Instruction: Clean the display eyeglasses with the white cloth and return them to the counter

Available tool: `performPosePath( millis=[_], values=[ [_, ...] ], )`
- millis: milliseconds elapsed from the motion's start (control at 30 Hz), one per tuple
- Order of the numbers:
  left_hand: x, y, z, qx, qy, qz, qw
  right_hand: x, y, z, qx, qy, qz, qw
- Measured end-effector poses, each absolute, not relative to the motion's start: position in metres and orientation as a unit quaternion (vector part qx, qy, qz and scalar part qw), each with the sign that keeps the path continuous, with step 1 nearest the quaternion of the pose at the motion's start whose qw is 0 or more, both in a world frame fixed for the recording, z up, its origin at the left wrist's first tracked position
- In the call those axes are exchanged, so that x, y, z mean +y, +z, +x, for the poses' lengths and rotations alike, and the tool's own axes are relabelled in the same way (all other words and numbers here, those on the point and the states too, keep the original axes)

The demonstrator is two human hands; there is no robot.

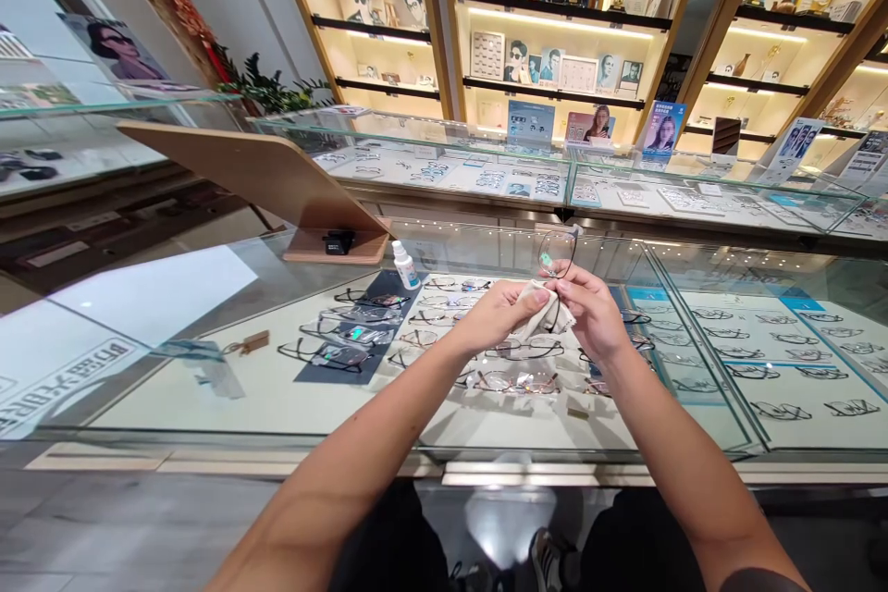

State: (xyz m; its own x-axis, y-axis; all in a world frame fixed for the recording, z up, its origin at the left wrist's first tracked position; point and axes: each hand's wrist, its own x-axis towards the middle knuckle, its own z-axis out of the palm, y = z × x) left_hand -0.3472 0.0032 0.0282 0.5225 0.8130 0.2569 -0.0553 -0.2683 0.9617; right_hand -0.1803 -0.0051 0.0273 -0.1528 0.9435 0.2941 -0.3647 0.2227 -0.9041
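Observation:
Above the glass display case, my left hand (505,310) is closed on a pale cleaning cloth (546,314), thumb pressed along its top. Close beside it, my right hand (589,301) grips a pair of dark thin-framed eyeglasses (575,250). One lens stands up above the fingers; the cloth and fingers hide the other part of the frame. A small white bottle (405,266) stands on the glass to the left, behind my hands. Beneath them, rows of eyeglasses (517,381) lie inside the case.
A wooden-backed tabletop mirror (270,171) leans on its base at the left. The glass counter (166,416) runs across in front of me. Farther back are another glass case (444,134) and lit shelves (561,5). A small tan tag (251,342) lies at the left.

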Motion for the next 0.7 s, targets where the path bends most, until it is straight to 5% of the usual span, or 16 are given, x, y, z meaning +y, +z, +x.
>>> performPosePath(
  millis=[700],
  values=[
    [0.003,0.022,-0.338,0.272,0.477,0.661,0.511,-0.006,0.027,-0.182,-0.471,0.593,-0.261,0.598]
  ],
)
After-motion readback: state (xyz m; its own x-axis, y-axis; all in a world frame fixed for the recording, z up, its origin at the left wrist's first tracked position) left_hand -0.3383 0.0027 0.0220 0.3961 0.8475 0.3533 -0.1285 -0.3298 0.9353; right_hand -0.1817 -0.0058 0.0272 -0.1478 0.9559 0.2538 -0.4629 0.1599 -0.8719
